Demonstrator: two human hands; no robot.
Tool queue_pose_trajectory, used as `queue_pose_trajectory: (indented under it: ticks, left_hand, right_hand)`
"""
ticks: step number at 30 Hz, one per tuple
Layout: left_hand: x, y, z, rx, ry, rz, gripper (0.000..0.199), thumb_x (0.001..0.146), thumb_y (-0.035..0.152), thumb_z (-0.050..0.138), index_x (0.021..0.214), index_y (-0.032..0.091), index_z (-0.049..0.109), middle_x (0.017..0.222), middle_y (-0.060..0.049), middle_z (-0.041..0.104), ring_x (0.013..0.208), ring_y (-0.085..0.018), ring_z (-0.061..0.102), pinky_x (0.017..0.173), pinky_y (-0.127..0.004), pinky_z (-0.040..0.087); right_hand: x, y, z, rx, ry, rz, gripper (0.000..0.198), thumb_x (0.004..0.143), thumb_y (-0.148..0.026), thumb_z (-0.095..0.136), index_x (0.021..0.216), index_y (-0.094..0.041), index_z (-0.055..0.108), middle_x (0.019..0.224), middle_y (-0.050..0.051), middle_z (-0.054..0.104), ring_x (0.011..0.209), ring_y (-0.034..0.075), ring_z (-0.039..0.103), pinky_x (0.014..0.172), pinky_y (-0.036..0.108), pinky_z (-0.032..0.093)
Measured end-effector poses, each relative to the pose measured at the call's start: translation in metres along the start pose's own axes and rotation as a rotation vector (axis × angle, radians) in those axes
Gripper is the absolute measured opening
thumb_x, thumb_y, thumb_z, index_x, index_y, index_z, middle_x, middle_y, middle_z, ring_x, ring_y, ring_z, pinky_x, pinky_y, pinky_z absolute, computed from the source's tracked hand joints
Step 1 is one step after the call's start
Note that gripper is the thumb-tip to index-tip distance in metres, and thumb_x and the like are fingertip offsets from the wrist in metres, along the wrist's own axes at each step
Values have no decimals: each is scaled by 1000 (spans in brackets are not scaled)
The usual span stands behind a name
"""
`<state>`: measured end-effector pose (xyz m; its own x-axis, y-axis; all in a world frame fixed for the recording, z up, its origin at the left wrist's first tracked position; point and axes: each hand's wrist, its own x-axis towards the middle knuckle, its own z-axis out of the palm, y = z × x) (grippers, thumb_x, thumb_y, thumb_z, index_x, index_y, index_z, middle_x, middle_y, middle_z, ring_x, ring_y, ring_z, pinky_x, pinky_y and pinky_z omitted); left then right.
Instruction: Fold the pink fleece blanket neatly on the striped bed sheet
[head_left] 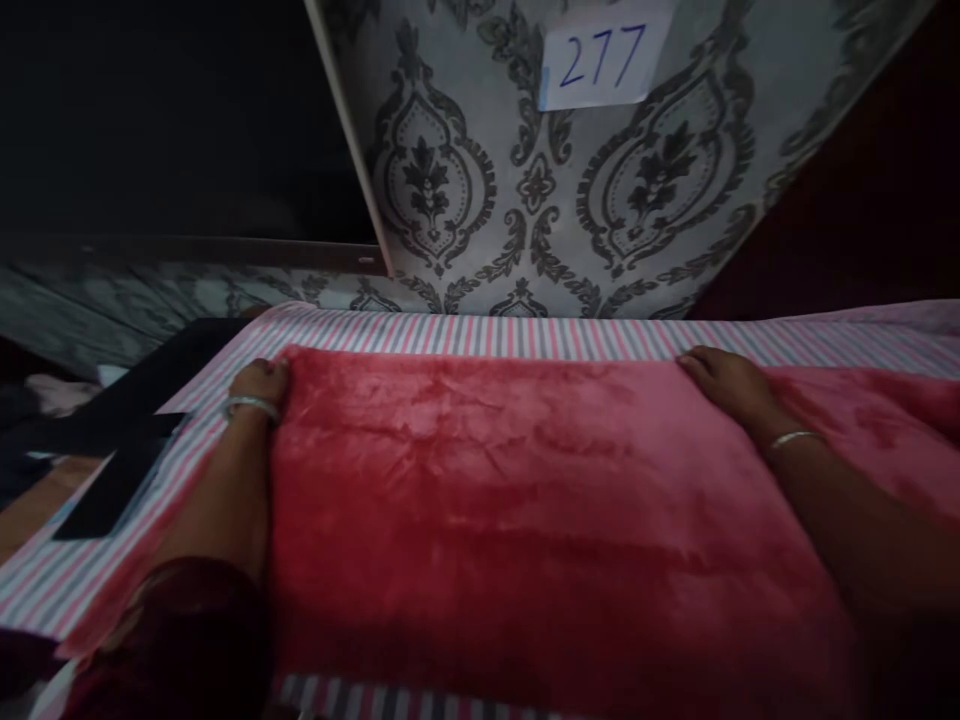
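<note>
Both hands are well apart, at the far edge of a plush red cloth (480, 470). Left hand (257, 388): fingers curled at the cloth's far left corner; whether they pinch it cannot be told. Right hand (726, 385): laid over the same edge, back upward; fingertip grip likewise unclear.

The red cloth lies between the hands and toward the wearer, and runs on past the right hand. A further strip of red shows to the left of the left forearm, possibly a lower layer. A striped cloth (562, 338) lies beneath, its band visible just beyond both hands. A dark flat object (120, 480) sits left of the left hand.

Step in hand, as judged: setting the far edge straight and the corner in place. Shallow wrinkles remain between the hands. The next move probably calls for light, even outward tension, then smoothing toward the wearer.
</note>
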<state>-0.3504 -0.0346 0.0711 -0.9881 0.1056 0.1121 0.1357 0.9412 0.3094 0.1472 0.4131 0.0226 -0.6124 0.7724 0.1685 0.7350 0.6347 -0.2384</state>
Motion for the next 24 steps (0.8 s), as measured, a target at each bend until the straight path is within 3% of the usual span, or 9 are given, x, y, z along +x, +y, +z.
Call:
queue_pose_trajectory:
  ticks: [4, 8, 11, 16, 20, 24]
  left_hand:
    - [9, 0, -7, -126, -116, 12, 43, 96, 46, 45, 103, 13, 73, 100, -14, 77, 96, -28, 72, 81, -36, 56]
    - [24, 3, -9, -164, -222, 37, 37, 89, 47, 62, 103, 14, 73, 92, -12, 77, 83, -25, 73, 76, -33, 56]
    - [28, 6, 1, -82, -176, 59, 31, 88, 40, 62, 102, 14, 71, 99, -15, 76, 96, -29, 72, 83, -37, 54]
    - [26, 3, 22, 42, 25, 107, 32, 96, 37, 47, 113, 17, 66, 120, -17, 72, 114, -29, 67, 93, -36, 51]
    - [27, 4, 27, 168, -30, 117, 35, 95, 40, 50, 115, 17, 66, 122, -20, 72, 116, -34, 67, 91, -40, 52]
    - [29, 7, 22, 138, -75, 139, 38, 94, 41, 50, 116, 15, 68, 123, -22, 72, 117, -34, 67, 93, -40, 52]
  right_hand:
    - [4, 10, 5, 46, -14, 34, 38, 85, -58, 42, 88, -27, 64, 105, 17, 74, 94, 32, 67, 77, 43, 48]
    - [12, 23, 14, 105, -51, 4, 33, 76, -62, 50, 85, -32, 63, 105, 17, 73, 94, 33, 66, 79, 47, 47]
    - [15, 36, 22, 127, -15, 18, 38, 78, -68, 48, 82, -34, 63, 101, 18, 73, 89, 34, 65, 74, 50, 45]
    - [19, 65, 37, 108, 112, 26, 45, 86, -70, 39, 87, -34, 65, 104, 20, 72, 91, 37, 64, 75, 54, 42]
    - [23, 74, 44, 100, 112, 64, 42, 87, -64, 39, 91, -33, 66, 108, 18, 73, 93, 37, 65, 79, 53, 45]
    - [24, 58, 35, 43, 34, 195, 39, 81, -59, 44, 89, -30, 70, 107, 17, 74, 92, 35, 67, 74, 47, 48]
